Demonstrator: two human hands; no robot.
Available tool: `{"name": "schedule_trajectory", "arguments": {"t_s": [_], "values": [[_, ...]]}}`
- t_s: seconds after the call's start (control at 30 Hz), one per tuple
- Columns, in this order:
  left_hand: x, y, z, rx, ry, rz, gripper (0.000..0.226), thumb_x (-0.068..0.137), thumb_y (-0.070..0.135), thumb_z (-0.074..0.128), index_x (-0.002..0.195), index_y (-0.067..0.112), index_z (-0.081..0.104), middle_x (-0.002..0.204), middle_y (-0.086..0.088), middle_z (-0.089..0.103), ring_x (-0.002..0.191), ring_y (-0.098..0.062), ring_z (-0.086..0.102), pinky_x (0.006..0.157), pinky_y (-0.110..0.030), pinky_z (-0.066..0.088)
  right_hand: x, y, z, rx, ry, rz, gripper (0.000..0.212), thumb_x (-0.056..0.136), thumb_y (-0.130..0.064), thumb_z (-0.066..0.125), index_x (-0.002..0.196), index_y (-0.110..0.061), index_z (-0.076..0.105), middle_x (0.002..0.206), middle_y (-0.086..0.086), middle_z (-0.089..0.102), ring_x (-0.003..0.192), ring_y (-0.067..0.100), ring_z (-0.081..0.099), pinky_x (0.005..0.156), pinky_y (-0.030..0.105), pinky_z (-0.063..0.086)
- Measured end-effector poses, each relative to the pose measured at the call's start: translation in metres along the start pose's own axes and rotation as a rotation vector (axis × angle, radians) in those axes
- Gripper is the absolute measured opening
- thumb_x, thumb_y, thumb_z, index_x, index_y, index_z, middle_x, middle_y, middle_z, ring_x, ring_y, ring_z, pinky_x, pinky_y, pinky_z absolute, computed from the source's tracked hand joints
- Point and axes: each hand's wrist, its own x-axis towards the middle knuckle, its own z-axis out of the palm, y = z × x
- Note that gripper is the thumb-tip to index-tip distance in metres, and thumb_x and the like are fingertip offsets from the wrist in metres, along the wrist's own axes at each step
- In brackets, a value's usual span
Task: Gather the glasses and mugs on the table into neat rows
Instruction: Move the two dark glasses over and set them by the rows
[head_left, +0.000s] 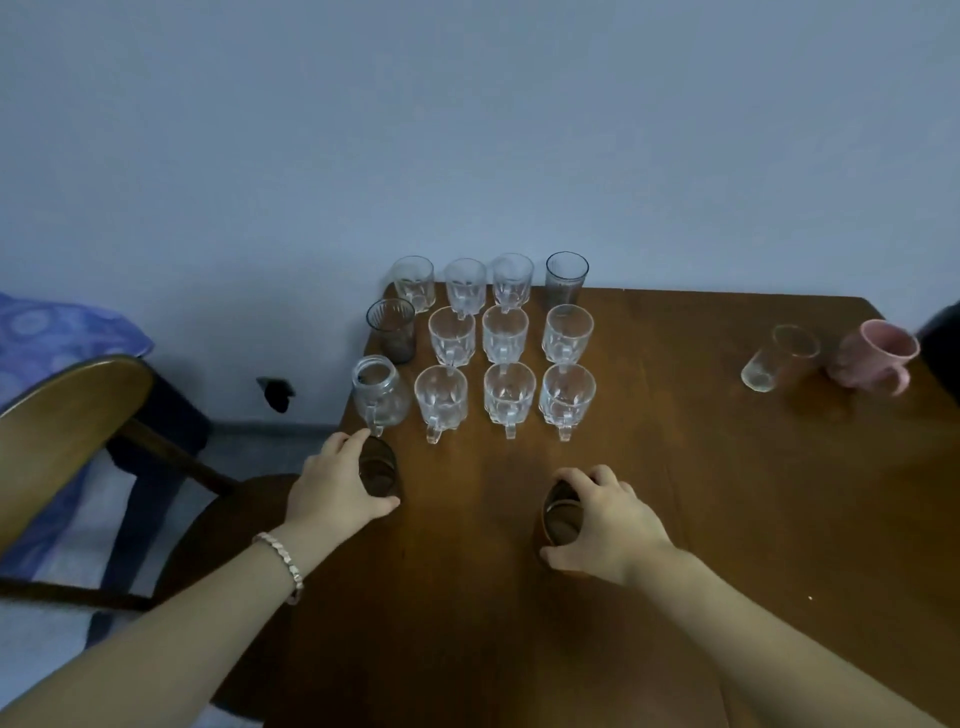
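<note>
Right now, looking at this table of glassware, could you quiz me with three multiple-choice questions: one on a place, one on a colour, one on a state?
1. Where does the pink ceramic mug stand on the brown wooden table?
A. far right
B. inside the rows
C. near left corner

2. What colour are the two tumblers in the hands?
A. green
B. dark brown
C. pink

3. What is the left hand doing?
A. resting flat
B. pointing
C. gripping a tumbler

Answers: 1 A, it stands apart beside a clear glass. 2 B, both tumblers look dark brown. 3 C, its fingers wrap one, as the right hand does.
</note>
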Motion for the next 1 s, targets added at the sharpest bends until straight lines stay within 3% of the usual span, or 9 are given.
{"name": "schedule_trajectory", "arguments": {"t_s": [0.23, 0.57, 0.8, 0.9, 1.0], "values": [[0.018, -0.023, 0.011, 0.013, -0.079, 0.060, 0.095, 0.072, 0.042, 0.077, 0.148, 0.023, 0.024, 0.152, -0.002, 0.029, 0.133, -0.031, 0.036, 0.095, -0.041, 0.049, 0.027, -0.059, 0.036, 0.041, 0.037, 0.052, 0.094, 0.069, -0.047, 0.075, 0.143, -0.021, 0.023, 0.137, 0.004, 0.039, 0.126, 0.029, 0.040, 0.099, 0.038, 0.046], [0.023, -0.031, 0.013, -0.005, -0.099, 0.111, 0.093, 0.072, 0.035, 0.078, 0.148, 0.024, 0.025, 0.155, 0.001, 0.025, 0.138, -0.028, 0.030, 0.103, -0.039, 0.044, 0.096, -0.127, 0.058, -0.122, 0.028, -0.049, 0.093, 0.071, -0.045, 0.075, 0.143, -0.017, 0.024, 0.140, 0.010, 0.032, 0.127, 0.034, 0.035, 0.095, 0.043, 0.046], [0.025, -0.033, 0.015, -0.049, -0.101, 0.101, 0.092, 0.073, 0.032, 0.079, 0.147, 0.026, 0.026, 0.158, 0.002, 0.019, 0.143, -0.028, 0.021, 0.107, -0.044, 0.040, 0.086, -0.111, 0.060, -0.104, -0.013, -0.053, 0.127, 0.066, -0.064, 0.071, 0.151, -0.015, -0.009, 0.160, 0.011, 0.007, 0.145, 0.030, 0.018, 0.112, 0.043, 0.033], [0.028, -0.031, 0.012, -0.086, -0.136, 0.099, 0.093, 0.074, 0.027, 0.078, 0.148, 0.026, 0.023, 0.161, 0.002, 0.009, 0.148, -0.028, 0.006, 0.115, -0.050, 0.028, 0.072, -0.083, 0.055, -0.042, -0.094, -0.016, 0.107, 0.077, -0.051, 0.069, 0.151, -0.013, 0.003, 0.149, 0.014, 0.034, 0.135, 0.031, 0.038, 0.106, 0.042, 0.041], [0.029, -0.027, 0.009, 0.024, -0.172, 0.104, 0.101, 0.073, 0.035, 0.078, 0.150, 0.027, 0.013, 0.162, -0.001, -0.002, 0.149, -0.027, -0.004, 0.119, -0.052, 0.014, 0.057, -0.046, 0.045, -0.156, -0.216, 0.030, 0.059, 0.088, -0.038, 0.060, 0.135, -0.011, 0.040, 0.129, 0.011, 0.056, 0.117, 0.030, 0.055, 0.093, 0.039, 0.049]]}}
